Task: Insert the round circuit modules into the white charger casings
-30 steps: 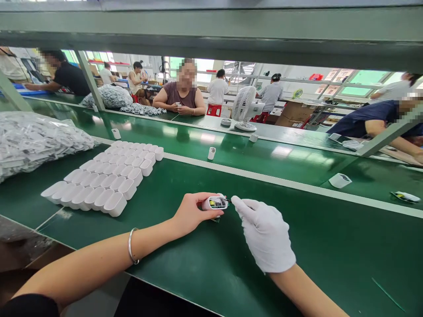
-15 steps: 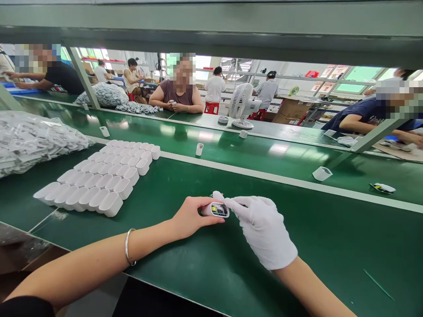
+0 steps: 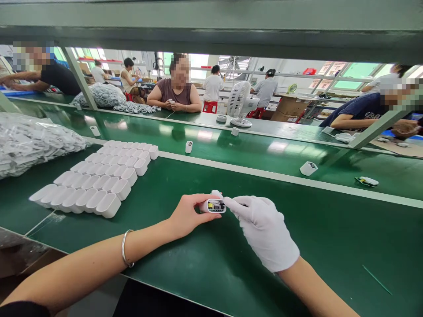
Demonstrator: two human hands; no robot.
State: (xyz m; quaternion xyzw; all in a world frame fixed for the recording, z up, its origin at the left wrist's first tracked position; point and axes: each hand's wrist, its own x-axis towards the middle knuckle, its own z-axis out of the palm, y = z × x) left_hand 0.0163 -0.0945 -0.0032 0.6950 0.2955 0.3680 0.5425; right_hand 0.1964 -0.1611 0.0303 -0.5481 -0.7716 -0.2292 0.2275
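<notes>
My bare left hand [image 3: 188, 214] is closed round a small white plastic housing [image 3: 213, 205] whose open end shows a circuit board with yellow parts. It holds the housing just above the green bench [image 3: 205, 264]. My white-gloved right hand [image 3: 261, 229] has its fingers pinched together at the right end of the housing, touching it. A silver bangle [image 3: 124, 253] sits on my left wrist.
Rows of several white housings [image 3: 95, 176] lie in a block at the left. A heap of bagged white parts [image 3: 29, 141] lies far left. Single housings [image 3: 308, 167] ride the conveyor belt [image 3: 264, 154] beyond a white strip. Across it stand a desk fan [image 3: 239, 103] and seated workers.
My hands stay together on the housing, with the right fingers closing in on its end. The loose housings on the conveyor belt have drifted to the left.
</notes>
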